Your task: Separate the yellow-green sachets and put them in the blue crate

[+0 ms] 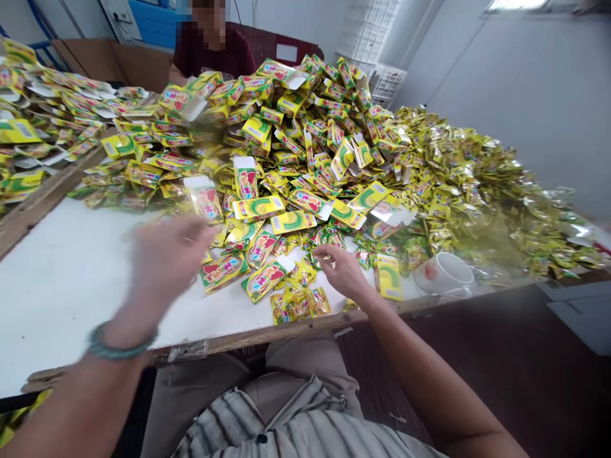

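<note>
My left hand (pixel 169 257), smeared by motion, is over the left part of the white tabletop (pixel 95 254). Just beyond it is a yellow carton (pixel 204 202) with an open white flap; whether they touch, I cannot tell. My right hand (pixel 346 273) has its fingers curled together at some green and red candy sachets (pixel 329 240), and what lies between the fingertips is hidden. Between the hands rest a yellow carton (pixel 265 281) and another printed carton (pixel 223 272). Several yellow sachets (pixel 300 304) lie near the table's front edge.
A tall heap of cartons (pixel 286 105) fills the middle, and a heap of shiny sachets (pixel 458 165) the right. A clear plastic cup (pixel 443 273) lies near the right front edge. A wooden divider (pixel 48 184) runs along the left. Another person (pixel 212 57) is behind the heap.
</note>
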`<state>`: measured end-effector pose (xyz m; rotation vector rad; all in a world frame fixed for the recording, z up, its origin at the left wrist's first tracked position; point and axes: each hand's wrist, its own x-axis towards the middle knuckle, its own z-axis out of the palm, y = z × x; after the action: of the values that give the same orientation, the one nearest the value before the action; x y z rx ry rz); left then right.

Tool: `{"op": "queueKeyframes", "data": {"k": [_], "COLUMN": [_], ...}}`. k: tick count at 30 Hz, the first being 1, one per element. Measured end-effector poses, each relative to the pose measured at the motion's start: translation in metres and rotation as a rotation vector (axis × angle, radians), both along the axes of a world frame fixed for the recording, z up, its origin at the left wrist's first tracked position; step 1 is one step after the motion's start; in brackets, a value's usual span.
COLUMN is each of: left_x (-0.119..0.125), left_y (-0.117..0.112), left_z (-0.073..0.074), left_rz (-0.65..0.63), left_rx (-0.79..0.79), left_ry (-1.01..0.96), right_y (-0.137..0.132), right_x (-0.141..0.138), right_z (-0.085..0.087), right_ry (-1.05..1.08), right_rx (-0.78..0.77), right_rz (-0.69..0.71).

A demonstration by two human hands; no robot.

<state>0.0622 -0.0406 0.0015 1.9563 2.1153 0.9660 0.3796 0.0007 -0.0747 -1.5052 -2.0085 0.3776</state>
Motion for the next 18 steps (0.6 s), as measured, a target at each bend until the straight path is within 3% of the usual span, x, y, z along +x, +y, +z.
{"op": "queueKeyframes", "data": {"k": [3, 5, 7, 13, 18], "left_x": [0.068, 0.089, 0.093, 0.088, 0.087], "left_y": [0.016, 0.021, 0.022, 0.024, 0.026], "left_z": [-0.040, -0.062, -0.076, -0.079, -0.087], "left_rz": [-0.169, -0.294, -0.342, -0.367, -0.454], "left_rx": [-0.184, -0.179, -0.149, -0.193, -0.250], "left_ry": [0.186, 0.331, 0.411, 0.379, 0.140], "right_y": [-0.008, -0.010, -0.010, -0.009, -0.019], "right_x": [-0.017, -0.025, -0.030, -0.026, -0.022], "right_z": [-0.005, -0.012, -0.019, -0.032, -0.026], "right_ry": [-0.186, -0.294, -0.358, -0.159, 0.385], "right_rx": [-0.043, -0.031, -0.035, -0.091, -0.151], "right_rz": [0.012, -0.037, -0.068, -0.068, -0.125]}}
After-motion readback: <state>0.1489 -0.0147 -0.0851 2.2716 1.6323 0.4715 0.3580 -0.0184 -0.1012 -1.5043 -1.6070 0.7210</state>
